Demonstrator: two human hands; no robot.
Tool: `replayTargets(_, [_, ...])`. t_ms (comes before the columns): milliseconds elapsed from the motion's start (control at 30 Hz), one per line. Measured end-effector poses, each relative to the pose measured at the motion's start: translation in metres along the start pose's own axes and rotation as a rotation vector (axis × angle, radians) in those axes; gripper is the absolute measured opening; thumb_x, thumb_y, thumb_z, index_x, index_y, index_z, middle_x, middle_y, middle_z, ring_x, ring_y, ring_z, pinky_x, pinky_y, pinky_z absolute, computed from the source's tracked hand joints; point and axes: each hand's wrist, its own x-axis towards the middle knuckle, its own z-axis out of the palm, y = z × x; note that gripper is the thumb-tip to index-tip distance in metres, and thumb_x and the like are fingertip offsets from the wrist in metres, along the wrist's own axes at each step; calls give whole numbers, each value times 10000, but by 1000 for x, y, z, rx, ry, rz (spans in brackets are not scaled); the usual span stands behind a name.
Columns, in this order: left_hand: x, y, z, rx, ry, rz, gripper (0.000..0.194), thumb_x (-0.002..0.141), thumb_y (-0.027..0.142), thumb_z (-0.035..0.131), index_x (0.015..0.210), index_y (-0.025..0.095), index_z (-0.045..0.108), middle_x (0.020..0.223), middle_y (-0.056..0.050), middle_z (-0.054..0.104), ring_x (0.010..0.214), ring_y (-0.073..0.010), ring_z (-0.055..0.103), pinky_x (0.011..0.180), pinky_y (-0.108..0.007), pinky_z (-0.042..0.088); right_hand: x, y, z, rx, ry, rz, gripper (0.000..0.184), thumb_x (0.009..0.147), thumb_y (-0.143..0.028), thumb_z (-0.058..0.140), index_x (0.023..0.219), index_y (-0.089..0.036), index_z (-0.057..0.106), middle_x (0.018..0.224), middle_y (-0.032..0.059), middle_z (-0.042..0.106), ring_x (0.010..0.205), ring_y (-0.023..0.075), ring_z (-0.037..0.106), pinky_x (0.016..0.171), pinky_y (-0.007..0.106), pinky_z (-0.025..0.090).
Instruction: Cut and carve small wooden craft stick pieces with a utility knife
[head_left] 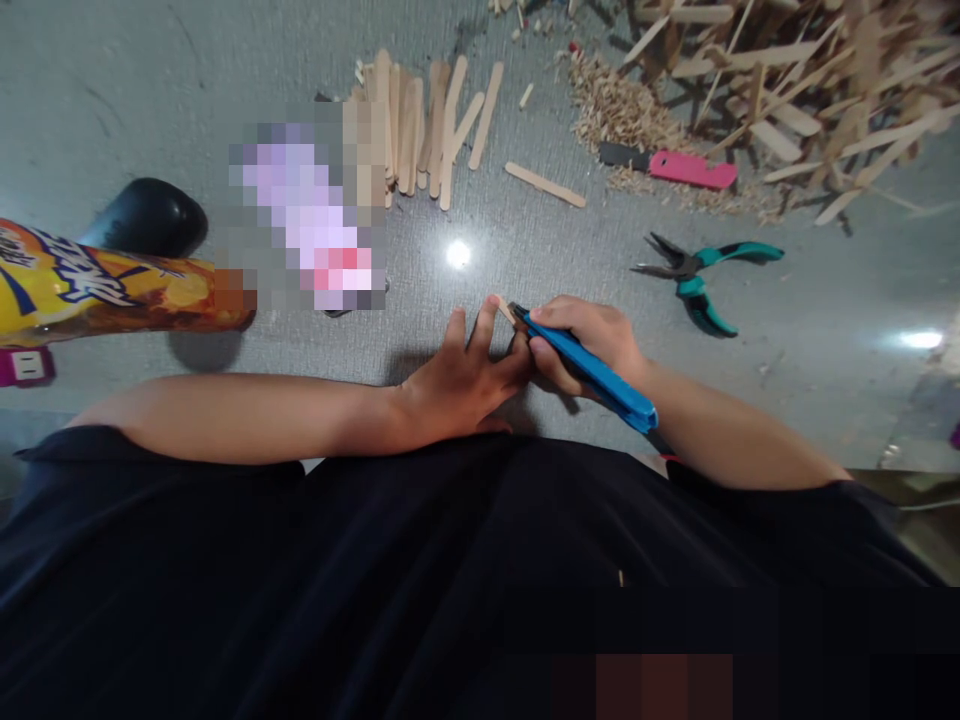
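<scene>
Head view: right hand (596,335) closed around a slim blue utility knife (596,368), its dark blade end meeting a short, pale wooden stick (505,309). The stick lies at the left hand's fingertips, low on the grey textured table (424,290), close to the person's body. Left hand (469,375) spread over the tabletop, fingers splayed about the stick — whether it pinches or merely presses the wood, cannot tell.

Beyond the hands: a row of flat, round-ended wooden sticks (411,130), one loose pale stick (545,185), a pink-handled knife (691,169) beside fine tan shavings (619,100), and teal-and-black needle-nose pliers (690,268) lying open.

Step in hand, judged: cutting or paring the stick. Next move appears to call for a firm left hold, a short controlled stroke — and fingertips clear of the blade's path
</scene>
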Motion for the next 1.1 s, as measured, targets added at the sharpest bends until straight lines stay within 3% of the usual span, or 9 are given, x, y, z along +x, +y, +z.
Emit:
replayTargets(267, [-1,0,-1,-3,2,-8,884,1130,566,674,1876,165,418,1897,-256,421,1720,-708,371,1264,-831,487,-2,0,2,-20,16,17,195,1063,-322,740,1255,-300,775,964,58,868,798,265,872,686,371,703])
replayTargets(367, [-1,0,2,12,12,-1,895,1128,583,676,1875,163,419,1918,-264,381,1715,-713,374,1261,-846,483,-1,1,2,-33,14,-15,229,1059,-299,731,1286,-312,758,973,51,868,814,255,875,688,355,714])
replayTargets(567, [-1,1,3,82,32,9,916,1143,633,649,1863,114,419,1855,-291,458,1682,-718,425,1244,-816,529,1,1,2,-11,2,-38,316,1068,-274,704,1380,-324,712,986,36,864,786,250,857,672,378,733])
replayTargets(700, [0,0,-1,29,-5,7,904,1143,630,660,1877,166,413,1868,-268,452,1707,-708,397,1261,-835,512,1,0,0,8,-28,-45,411,1063,-234,698,1458,-348,684,1014,38,868,804,260,855,681,403,744])
replayTargets(867, [0,0,0,28,-2,5,928,1129,633,678,1885,174,397,1875,-266,446,1718,-703,383,1261,-838,504,1,0,-1,0,-38,5,358,1094,-293,682,1430,-407,725,1022,32,874,807,273,857,696,441,758])
replayTargets(1100, [-2,-2,1,102,14,31,862,1147,639,647,1828,132,493,1801,-257,536,1657,-715,464,1208,-790,570,2,2,1,-3,-9,-31,412,1072,-268,696,1463,-396,702,1000,28,858,780,252,836,670,387,711])
